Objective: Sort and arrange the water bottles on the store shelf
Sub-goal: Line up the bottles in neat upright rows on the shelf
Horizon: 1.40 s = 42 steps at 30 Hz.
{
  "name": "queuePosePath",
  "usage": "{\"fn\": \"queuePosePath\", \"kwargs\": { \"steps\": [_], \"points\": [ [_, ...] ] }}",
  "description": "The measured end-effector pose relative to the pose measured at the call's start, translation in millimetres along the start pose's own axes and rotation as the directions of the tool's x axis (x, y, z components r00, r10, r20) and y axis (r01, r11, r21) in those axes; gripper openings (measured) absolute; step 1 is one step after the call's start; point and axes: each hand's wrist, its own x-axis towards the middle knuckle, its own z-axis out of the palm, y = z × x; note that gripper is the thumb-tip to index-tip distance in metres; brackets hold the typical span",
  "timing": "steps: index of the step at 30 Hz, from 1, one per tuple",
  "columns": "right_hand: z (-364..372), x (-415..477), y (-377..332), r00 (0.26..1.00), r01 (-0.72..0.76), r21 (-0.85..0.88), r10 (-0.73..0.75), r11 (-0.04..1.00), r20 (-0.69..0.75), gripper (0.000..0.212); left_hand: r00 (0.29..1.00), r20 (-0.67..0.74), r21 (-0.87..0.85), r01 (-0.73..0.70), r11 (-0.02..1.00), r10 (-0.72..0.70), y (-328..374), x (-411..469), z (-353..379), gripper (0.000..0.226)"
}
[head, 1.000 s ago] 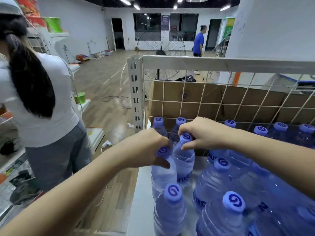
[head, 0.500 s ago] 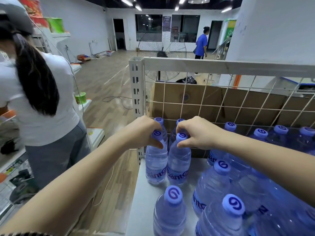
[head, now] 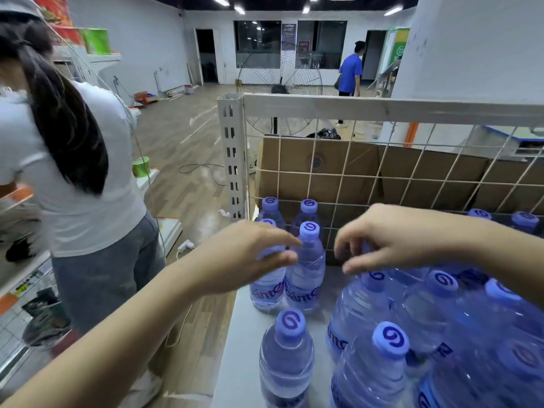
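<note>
Clear water bottles with purple caps stand on the grey shelf (head: 238,357). Two small bottles stand side by side near the shelf's back left corner: the left bottle (head: 266,290) and the right bottle (head: 306,275). Two more small bottles (head: 308,208) stand behind them against the wire back. My left hand (head: 244,257) hovers in front of the left bottle's neck with fingers apart. Holding nothing, my right hand (head: 391,237) is spread just above a large bottle (head: 362,310). Another small bottle (head: 287,351) stands nearer to me.
Several large bottles (head: 459,334) crowd the shelf's right side. A white wire grid (head: 353,178) and slotted post (head: 234,154) close the back, with cardboard behind. A person in a white shirt (head: 73,172) stands close on the left; another person in blue (head: 350,69) walks far off.
Both hands carried two small bottles back by their caps and set them down behind, then let go. The hands now hover with fingers apart; the right hand has shifted right.
</note>
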Motion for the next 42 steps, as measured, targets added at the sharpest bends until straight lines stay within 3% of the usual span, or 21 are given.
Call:
{"fn": "queuePosePath", "kwargs": {
  "steps": [2,3,5,9,11,16,21,29,32,42],
  "points": [
    [7.6,-17.6,-1.4,0.998,-0.01,-0.026,0.011,1.0,0.069,0.033,0.985,0.173,-0.214,0.012,0.977,0.026,20.5,-16.8,-4.0,0.049],
    [14.5,-22.7,-1.6,0.998,-0.017,-0.065,0.021,0.998,0.051,0.034,0.965,0.259,-0.241,0.038,0.97,0.027,28.5,-24.3,-3.0,0.053],
    [26.7,-26.1,-0.4,0.999,-0.036,-0.111,0.033,0.993,-0.024,0.034,0.948,0.319,-0.128,0.037,0.991,0.006,39.8,-33.9,2.0,0.056],
    [28.6,-17.8,-1.2,0.994,-0.025,-0.063,0.018,0.998,-0.105,0.026,0.964,0.261,0.136,0.008,0.991,-0.044,39.9,-28.4,0.1,0.049],
    [28.5,-9.0,-4.2,0.991,-0.022,-0.066,0.013,0.998,-0.132,0.032,0.971,0.226,0.248,0.014,0.969,-0.072,30.7,-21.3,-2.8,0.051],
    [32.5,16.2,-18.8,0.973,-0.065,-0.112,0.038,0.992,-0.229,0.044,0.974,0.192,0.296,0.058,0.953,-0.119,7.7,-11.4,-6.4,0.048],
    [38.9,31.6,-30.1,0.955,-0.119,-0.017,0.11,0.993,-0.276,0.045,0.98,0.156,0.221,0.089,0.971,-0.125,-14.8,-5.2,-7.2,0.042],
    [33.1,23.7,-34.5,0.982,-0.005,0.014,0.008,1.0,-0.187,0.029,0.974,0.18,0.089,0.121,0.989,-0.135,-17.5,-5.5,-4.8,0.034],
    [33.2,24.3,-37.3,0.984,0.059,-0.024,-0.062,0.998,-0.169,0.033,0.975,0.196,-0.025,0.117,0.993,-0.11,-16.8,-7.7,-5.0,0.036],
    [35.3,25.8,-35.4,0.987,0.05,-0.032,-0.055,0.998,-0.154,0.035,0.974,0.21,-0.147,0.116,0.982,-0.083,-19.5,-12.5,-0.2,0.038]
  ]
}}
